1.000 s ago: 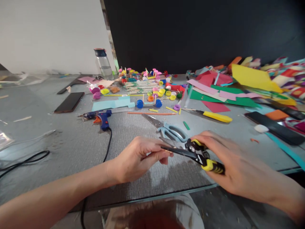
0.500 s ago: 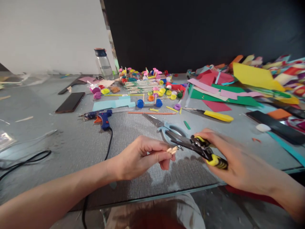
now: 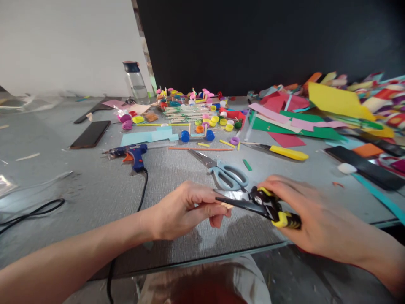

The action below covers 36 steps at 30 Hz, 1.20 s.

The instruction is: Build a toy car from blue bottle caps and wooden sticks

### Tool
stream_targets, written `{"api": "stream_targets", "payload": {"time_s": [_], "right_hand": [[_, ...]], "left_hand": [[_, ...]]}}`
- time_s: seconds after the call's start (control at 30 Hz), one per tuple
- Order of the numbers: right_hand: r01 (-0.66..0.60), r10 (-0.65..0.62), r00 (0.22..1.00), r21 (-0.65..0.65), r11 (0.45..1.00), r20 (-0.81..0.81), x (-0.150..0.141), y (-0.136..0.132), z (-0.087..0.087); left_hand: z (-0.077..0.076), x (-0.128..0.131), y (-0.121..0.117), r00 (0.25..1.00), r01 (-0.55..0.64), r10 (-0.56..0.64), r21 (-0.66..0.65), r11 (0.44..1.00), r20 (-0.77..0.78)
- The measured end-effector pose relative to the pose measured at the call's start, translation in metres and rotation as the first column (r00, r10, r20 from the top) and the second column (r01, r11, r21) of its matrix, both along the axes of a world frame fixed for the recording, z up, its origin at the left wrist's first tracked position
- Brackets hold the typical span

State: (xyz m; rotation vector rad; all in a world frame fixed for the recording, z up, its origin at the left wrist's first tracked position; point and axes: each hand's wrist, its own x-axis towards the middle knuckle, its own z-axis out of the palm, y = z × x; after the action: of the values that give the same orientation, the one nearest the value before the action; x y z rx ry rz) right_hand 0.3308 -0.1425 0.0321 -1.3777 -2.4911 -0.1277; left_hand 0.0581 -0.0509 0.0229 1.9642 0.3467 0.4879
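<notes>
So I'm standing by this craft bench [image 3: 171,198] and there's stuff everywhere lol. The person's left hand [image 3: 186,214] is out over the near edge, fingers pinching a little bunch of pale wooden sticks [image 3: 227,205], just the ends poking out past the fingertips. Right hand [image 3: 303,215] has its fingers wrapped around a pair of black-and-yellow cutters [image 3: 260,200], blades a bit apart and aimed left, right up at those stick ends. Can't tell from here if the metal is actually touching the wood.

Just behind the hands there's a pair of grey-blue scissors [image 3: 226,173] lying flat, points away to the left, with a green scrap [image 3: 247,164] beside the handles. Past that an orange stick [image 3: 201,148] lies crosswise, and a yellow-handled tool [image 3: 288,153] is off to its right. Blue glue gun [image 3: 136,157] is on its side over to the left, black cord trailing over the front edge. Phone [image 3: 90,135] is beyond that, and a clear water bottle [image 3: 137,86] stands at the back. Big messy pile of coloured paper [image 3: 341,101] on the right.
</notes>
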Motion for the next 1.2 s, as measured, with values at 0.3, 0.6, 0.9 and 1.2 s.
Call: {"api": "stream_targets", "payload": {"time_s": [0.3,0.6,0.9,1.2], "right_hand": [[0.058,-0.058,0.998,-0.082,0.995,-0.007,0.008,-0.002,-0.007],[0.007,-0.007,1.000,-0.045,0.999,0.001,0.004,-0.003,-0.002],[0.038,-0.041,0.998,-0.052,0.998,-0.047,0.003,-0.002,-0.007],[0.402,-0.403,0.915,0.037,0.915,-0.002,0.064,0.031,-0.042]], "left_hand": [[0.000,0.001,0.002,1.000,0.002,-0.002,-0.047,0.999,-0.012],[-0.001,0.000,0.002,0.999,-0.013,0.013,0.006,1.000,-0.029],[0.000,0.001,0.001,0.997,-0.020,0.017,-0.048,0.999,-0.079],[-0.005,0.003,0.010,0.984,-0.177,0.171,-0.185,0.967,-0.043]]}}
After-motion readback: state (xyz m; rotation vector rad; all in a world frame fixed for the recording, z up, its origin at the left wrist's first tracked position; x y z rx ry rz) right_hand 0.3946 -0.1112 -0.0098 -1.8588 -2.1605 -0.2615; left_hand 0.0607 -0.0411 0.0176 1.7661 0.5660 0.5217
